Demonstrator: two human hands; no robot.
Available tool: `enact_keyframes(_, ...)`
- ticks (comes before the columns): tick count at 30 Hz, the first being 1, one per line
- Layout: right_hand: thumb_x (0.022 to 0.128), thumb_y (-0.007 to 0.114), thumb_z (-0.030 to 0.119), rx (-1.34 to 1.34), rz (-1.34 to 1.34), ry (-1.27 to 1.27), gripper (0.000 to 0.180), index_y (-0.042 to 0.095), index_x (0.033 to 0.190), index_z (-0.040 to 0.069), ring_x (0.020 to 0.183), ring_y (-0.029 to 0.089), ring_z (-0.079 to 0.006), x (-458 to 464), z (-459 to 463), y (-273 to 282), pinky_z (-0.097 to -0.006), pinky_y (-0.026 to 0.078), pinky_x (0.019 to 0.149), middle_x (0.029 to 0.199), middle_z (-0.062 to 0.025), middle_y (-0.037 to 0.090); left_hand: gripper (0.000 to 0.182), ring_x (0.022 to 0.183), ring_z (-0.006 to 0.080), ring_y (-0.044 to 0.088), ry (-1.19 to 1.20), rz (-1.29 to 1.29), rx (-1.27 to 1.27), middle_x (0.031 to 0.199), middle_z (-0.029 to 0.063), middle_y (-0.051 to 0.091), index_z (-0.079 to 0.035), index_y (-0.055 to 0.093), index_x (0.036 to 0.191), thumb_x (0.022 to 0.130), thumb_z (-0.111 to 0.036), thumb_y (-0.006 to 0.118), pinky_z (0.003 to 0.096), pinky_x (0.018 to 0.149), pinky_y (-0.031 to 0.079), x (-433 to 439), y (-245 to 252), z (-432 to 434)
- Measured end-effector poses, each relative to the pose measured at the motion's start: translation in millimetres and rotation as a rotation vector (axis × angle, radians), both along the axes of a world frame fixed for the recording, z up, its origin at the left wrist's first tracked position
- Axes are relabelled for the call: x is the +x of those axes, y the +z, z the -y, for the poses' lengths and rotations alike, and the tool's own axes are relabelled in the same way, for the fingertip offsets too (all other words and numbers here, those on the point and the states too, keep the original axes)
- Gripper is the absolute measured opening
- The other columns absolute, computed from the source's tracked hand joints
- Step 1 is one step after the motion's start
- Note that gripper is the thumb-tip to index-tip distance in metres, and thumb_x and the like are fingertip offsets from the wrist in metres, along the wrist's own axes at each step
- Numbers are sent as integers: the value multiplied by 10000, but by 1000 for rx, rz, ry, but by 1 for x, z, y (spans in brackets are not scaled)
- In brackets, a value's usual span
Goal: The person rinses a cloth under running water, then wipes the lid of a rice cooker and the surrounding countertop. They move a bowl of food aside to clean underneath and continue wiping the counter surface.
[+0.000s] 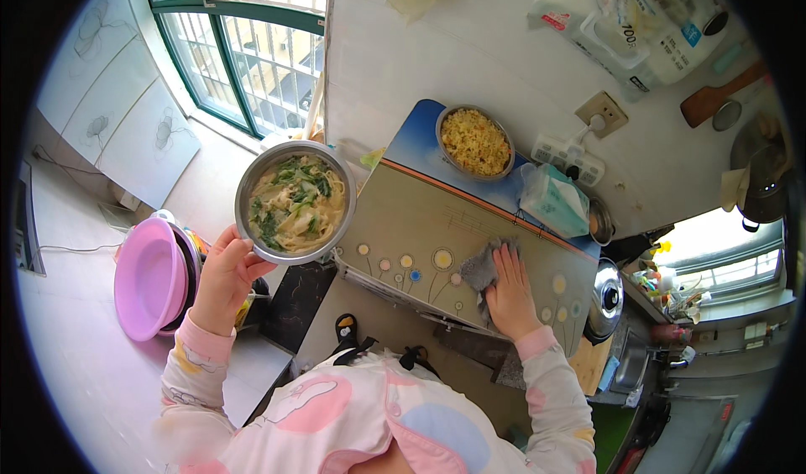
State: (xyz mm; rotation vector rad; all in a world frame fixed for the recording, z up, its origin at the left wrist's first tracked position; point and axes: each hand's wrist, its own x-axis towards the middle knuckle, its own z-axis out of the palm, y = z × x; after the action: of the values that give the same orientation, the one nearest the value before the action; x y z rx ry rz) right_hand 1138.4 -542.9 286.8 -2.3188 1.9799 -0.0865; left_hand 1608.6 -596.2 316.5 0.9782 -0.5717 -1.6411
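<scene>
My left hand (pixel 230 279) grips the rim of a metal bowl (pixel 242 216) and holds it raised at the left end of the table. Noodles with leafy greens (pixel 299 203) fill the bowl. My right hand (pixel 510 291) lies flat, fingers spread, on a grey cloth (pixel 482 269) against the flower-patterned tabletop (pixel 390 222); part of the cloth is hidden under the palm. Behind the tabletop, on a blue surface (pixel 406 140), stands a second metal bowl (pixel 442 149) with yellow fried rice (pixel 475 141).
A tissue pack (pixel 554 200) and a small metal bowl (pixel 602 222) stand at the back right, below a power strip (pixel 567 159). A lidded metal pot (pixel 607 297) is beside the table's right end. Pink basins (pixel 148 279) are at the left, near the window.
</scene>
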Motion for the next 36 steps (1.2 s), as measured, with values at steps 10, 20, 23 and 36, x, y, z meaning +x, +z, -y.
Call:
enact_keyframes(10,860,606,137,-116,151,423,648,424,1470,15,1464,330,-400,122,97,-3,-515,251,1214,1583,-171,374,289,980,201,699,7,29,-6,1127,81,690,-44,570,1229,958,-111,495,351,900,591,-17,1,-13)
enact_keyframes(20,888,575,182,-329,96,531,576,482,1440,50,1460,359,-357,136,117,-4,-493,275,1209,1556,-129,432,284,957,252,717,108,-17,-22,1107,99,694,-43,585,1210,936,-76,517,400,907,605,-23,-4,-26)
enact_keyframes(23,891,575,190,-177,42,502,566,491,1432,49,1449,375,-360,117,112,-5,-489,284,1204,1550,-127,441,297,984,197,698,88,59,-12,1141,77,693,-57,574,1248,968,-126,505,355,904,589,-23,-5,-30)
enact_keyframes(36,904,587,268,-133,4,412,638,441,1462,-4,1478,324,-355,85,78,-11,-477,200,1224,1572,-196,387,294,1004,206,703,111,39,-9,1156,74,697,-68,575,1245,967,-98,484,377,910,592,-20,-11,-35)
